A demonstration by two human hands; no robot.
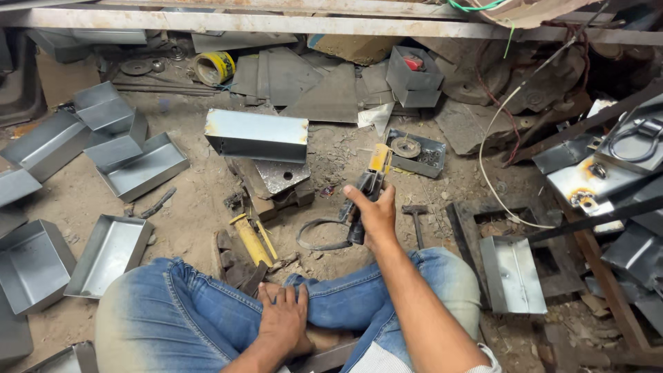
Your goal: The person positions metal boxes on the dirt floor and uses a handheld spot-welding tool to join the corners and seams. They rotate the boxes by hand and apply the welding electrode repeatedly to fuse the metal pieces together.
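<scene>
My right hand grips a welding electrode holder with a yellow tip and dark handle, held above the dirt floor; a black cable loops from it. My left hand rests flat on my crossed legs in blue jeans. Ahead of the holder, a folded sheet-metal box lies on a small steel plate set on blocks. A yellow-handled tool lies by my knee.
Several open sheet-metal trays are scattered at the left, and one tray lies at the right. A small hammer sits beside my right hand. Scrap sheets, a yellow tape roll and a white wire lie farther out.
</scene>
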